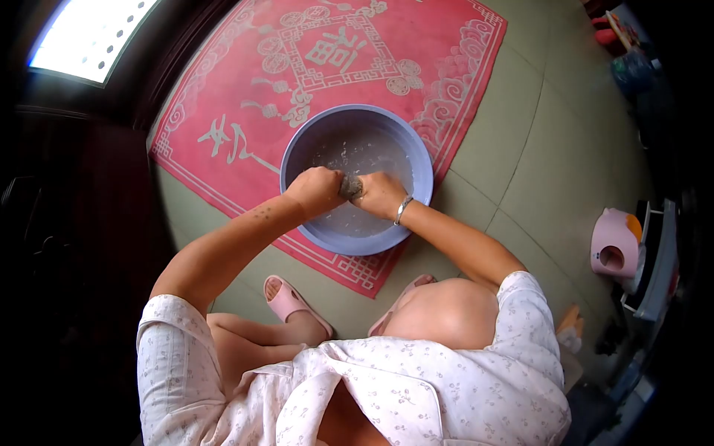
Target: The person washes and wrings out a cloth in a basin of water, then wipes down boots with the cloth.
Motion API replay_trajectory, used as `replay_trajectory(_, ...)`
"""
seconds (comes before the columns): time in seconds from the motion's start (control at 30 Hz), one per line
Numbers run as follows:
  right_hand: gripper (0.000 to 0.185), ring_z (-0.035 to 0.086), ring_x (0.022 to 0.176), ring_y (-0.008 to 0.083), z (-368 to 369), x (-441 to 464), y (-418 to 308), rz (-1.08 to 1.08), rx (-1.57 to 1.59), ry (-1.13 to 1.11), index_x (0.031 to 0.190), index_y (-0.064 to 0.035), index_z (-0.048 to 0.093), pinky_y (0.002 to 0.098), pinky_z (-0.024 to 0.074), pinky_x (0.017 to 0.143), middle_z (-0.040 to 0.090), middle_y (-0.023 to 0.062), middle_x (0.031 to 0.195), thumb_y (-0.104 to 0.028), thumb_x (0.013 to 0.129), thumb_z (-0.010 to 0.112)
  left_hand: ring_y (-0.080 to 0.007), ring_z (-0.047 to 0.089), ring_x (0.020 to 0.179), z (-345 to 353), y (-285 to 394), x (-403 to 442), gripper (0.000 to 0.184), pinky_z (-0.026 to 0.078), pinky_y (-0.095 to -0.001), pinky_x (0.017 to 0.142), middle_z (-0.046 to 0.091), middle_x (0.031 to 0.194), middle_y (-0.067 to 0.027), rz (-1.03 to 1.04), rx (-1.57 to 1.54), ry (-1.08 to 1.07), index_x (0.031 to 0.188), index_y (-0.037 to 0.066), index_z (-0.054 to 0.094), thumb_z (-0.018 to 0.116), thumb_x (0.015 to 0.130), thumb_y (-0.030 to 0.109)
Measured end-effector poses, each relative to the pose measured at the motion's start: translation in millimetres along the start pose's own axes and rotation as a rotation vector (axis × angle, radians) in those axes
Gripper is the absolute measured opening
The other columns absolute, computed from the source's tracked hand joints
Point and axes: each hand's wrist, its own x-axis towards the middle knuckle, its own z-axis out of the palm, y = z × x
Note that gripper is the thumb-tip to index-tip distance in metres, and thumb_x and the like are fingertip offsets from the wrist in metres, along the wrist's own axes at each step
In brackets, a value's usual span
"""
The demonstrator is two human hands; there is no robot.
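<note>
A blue-purple basin [424, 160] holds cloudy greyish water [361, 152] with white flecks or suds on it. Above the water, my left hand [318, 189] and my right hand [381, 196] are close together, both closed around a dark grey wet cloth [350, 186]. Only a short bunched piece of the cloth shows between my fists; the rest is hidden inside them. A silver bracelet [402, 210] circles my right wrist.
Under the basin lies a red mat [245, 82] with pale patterns, on greenish floor tiles [513, 134]. My feet in pink slippers [288, 303] are close to the near side. A pink plastic item [613, 241] stands at the right. Dark furniture [82, 193] lines the left.
</note>
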Motion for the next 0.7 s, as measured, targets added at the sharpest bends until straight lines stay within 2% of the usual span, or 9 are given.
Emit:
replay_trajectory(0.1,0.018,0.066,0.062,0.0318,7.0,-8.9,-10.7,-0.023,0.451,0.090,0.083,-0.0048,0.066,0.0394,0.0474,0.054,0.065,0.0167,0.066,-0.022,0.078,0.067,-0.0327,0.068,0.069,-6.9,1.3,3.2,0.017,0.054,-0.0404,0.062,0.066,0.069,-0.0134,0.198,0.322,0.145,0.081,0.005,0.066,0.062,0.078,0.022)
replay_trajectory(0.17,0.024,0.044,0.043,0.0083,-8.2,-16.9,-22.0,0.488,0.994,-0.294,0.068,-0.0065,0.053,0.0278,0.0289,0.039,0.047,-0.0001,0.053,-0.018,0.082,0.068,-0.0323,0.066,0.068,-7.4,4.7,7.9,0.018,0.053,-0.0422,0.063,0.063,0.065,-0.0118,0.239,0.384,0.121,0.083,0.006,0.059,0.068,0.074,0.020)
replay_trajectory(0.37,0.018,0.027,0.041,0.0038,2.7,-27.9,-7.1,0.493,1.434,-0.510,0.075,-0.0117,0.050,0.0221,0.0162,0.038,0.033,-0.0059,0.054,-0.012,0.089,0.062,-0.0263,0.062,0.082,-21.2,13.3,-4.8,0.032,0.054,-0.0364,0.070,0.059,0.091,-0.0096,0.883,0.434,0.345,0.108,0.009,0.057,0.062,0.078,0.016)
replay_trajectory(0.43,0.016,0.024,0.042,0.0035,-16.3,-28.4,-17.0,0.405,1.341,-0.544,0.078,-0.0109,0.052,0.0216,0.0155,0.039,0.031,-0.0064,0.056,-0.014,0.090,0.062,-0.0280,0.063,0.082,-22.5,12.7,-12.8,0.039,0.054,-0.0386,0.071,0.058,0.095,-0.0108,0.744,0.415,0.211,0.117,0.011,0.056,0.062,0.078,0.014)
replay_trajectory(0.5,0.024,0.045,0.050,0.0065,-18.2,-26.5,-9.5,0.363,1.294,-0.608,0.104,-0.0081,0.058,0.0211,0.0307,0.041,0.049,-0.0009,0.068,-0.026,0.090,0.066,-0.0351,0.064,0.081,-17.4,6.9,-18.3,0.037,0.053,-0.0410,0.072,0.059,0.087,-0.0134,0.419,0.188,0.121,0.116,0.008,0.058,0.065,0.080,0.012)
replay_trajectory(0.57,0.071,0.065,0.080,0.0137,-25.2,-34.9,-24.3,0.293,0.998,-0.346,0.141,-0.0052,0.039,0.0253,0.0520,0.058,0.061,0.0070,0.099,-0.038,0.087,0.071,-0.0314,0.065,0.078,10.2,-22.0,-11.4,0.031,0.052,-0.0394,0.069,0.060,0.078,-0.0099,0.355,-0.180,0.198,0.113,0.007,0.060,0.067,0.083,0.012)
replay_trajectory(0.6,0.103,0.059,0.117,0.0277,-34.4,-30.0,-17.3,0.329,0.819,-0.480,0.153,-0.0065,0.013,0.0385,0.0539,0.089,0.050,0.0187,0.135,-0.045,0.081,0.075,-0.0253,0.063,0.073,12.4,-21.6,-15.7,0.026,0.050,-0.0370,0.063,0.059,0.076,-0.0066,0.063,-0.493,0.020,0.110,0.008,0.061,0.067,0.085,0.013)
replay_trajectory(0.63,0.103,0.059,0.117,0.0277,-37.3,-34.6,-14.3,0.327,0.802,-0.478,0.153,-0.0065,0.013,0.0385,0.0539,0.089,0.050,0.0187,0.135,-0.045,0.081,0.075,-0.0192,0.061,0.067,13.4,-21.6,-17.0,0.022,0.048,-0.0346,0.057,0.058,0.074,-0.0033,-0.234,-0.799,-0.167,0.107,0.009,0.061,0.068,0.087,0.014)
replay_trajectory(0.7,0.101,0.045,0.132,0.0341,-44.7,-46.8,-22.2,-0.182,-0.168,-0.014,0.154,-0.0072,0.014,0.0448,0.0444,0.104,0.032,0.0221,0.151,-0.039,0.081,0.075,-0.0077,0.050,0.058,-3.3,-14.5,-25.7,0.014,0.039,-0.0262,0.046,0.055,0.074,0.0016,-0.423,-1.073,-0.307,0.103,0.013,0.062,0.066,0.091,0.019)
